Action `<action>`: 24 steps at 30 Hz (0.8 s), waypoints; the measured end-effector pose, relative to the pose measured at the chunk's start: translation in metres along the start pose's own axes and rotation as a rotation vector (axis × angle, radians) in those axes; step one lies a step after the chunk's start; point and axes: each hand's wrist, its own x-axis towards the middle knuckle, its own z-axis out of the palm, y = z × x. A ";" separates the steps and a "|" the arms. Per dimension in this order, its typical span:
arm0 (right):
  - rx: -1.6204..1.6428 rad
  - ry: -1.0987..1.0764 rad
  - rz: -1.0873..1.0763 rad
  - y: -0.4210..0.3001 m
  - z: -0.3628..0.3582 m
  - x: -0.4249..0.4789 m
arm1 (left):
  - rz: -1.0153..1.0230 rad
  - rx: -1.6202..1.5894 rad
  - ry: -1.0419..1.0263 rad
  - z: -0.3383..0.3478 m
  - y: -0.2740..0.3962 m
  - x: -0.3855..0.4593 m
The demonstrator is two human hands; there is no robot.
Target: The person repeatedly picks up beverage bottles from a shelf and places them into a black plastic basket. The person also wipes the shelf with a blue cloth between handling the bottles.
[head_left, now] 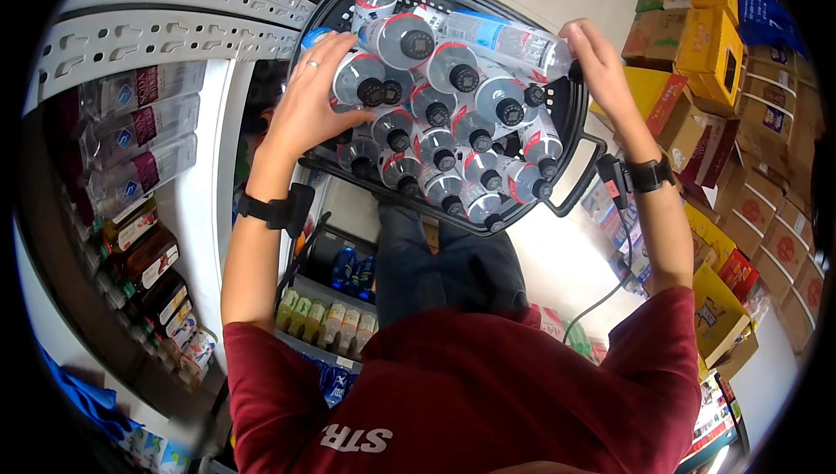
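Observation:
A black plastic basket (575, 114) is packed with clear plastic bottles (452, 67) that have black caps and red-and-white labels. My left hand (313, 98), wearing a ring, curves around a clear bottle (359, 74) at the basket's left side; its fingers lie above the bottle and the thumb below. Across the upper right lies a bottle with a partly blue label (499, 39). At that bottle's cap end, beside the rim, my right hand (597, 69) has its fingers bent around the neck; the thumb is partly hidden.
White perforated shelf uprights (189, 36) stand close on the left, beside shelves of bottled drinks (147, 258). Stacked cardboard cartons (757, 199) and yellow boxes (708, 49) line the right. A lower shelf of drinks (326, 324) is beside my legs. A cable (604, 297) hangs from my right wristband.

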 end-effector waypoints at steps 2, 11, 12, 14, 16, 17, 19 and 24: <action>0.047 -0.032 0.024 0.005 -0.004 -0.001 | 0.005 0.007 0.014 -0.003 0.004 -0.006; -0.130 0.156 -0.238 -0.082 -0.054 -0.025 | 0.035 0.067 0.248 -0.080 0.069 -0.058; -0.125 0.105 -0.282 -0.113 -0.061 -0.028 | 0.063 0.053 0.278 -0.099 0.089 -0.068; -0.119 -0.007 -0.444 -0.182 -0.063 -0.030 | 0.119 0.112 0.324 -0.144 0.135 -0.097; -0.060 -0.086 -0.633 -0.254 -0.052 -0.038 | 0.169 0.148 0.405 -0.192 0.183 -0.134; 0.024 -0.126 -0.757 -0.288 -0.044 -0.041 | 0.131 0.210 0.432 -0.214 0.205 -0.157; 0.047 -0.255 -0.938 -0.350 -0.026 -0.051 | 0.078 0.349 0.557 -0.257 0.228 -0.201; -0.210 -0.439 -1.334 -0.473 0.042 -0.081 | -0.337 0.715 0.883 -0.320 0.217 -0.319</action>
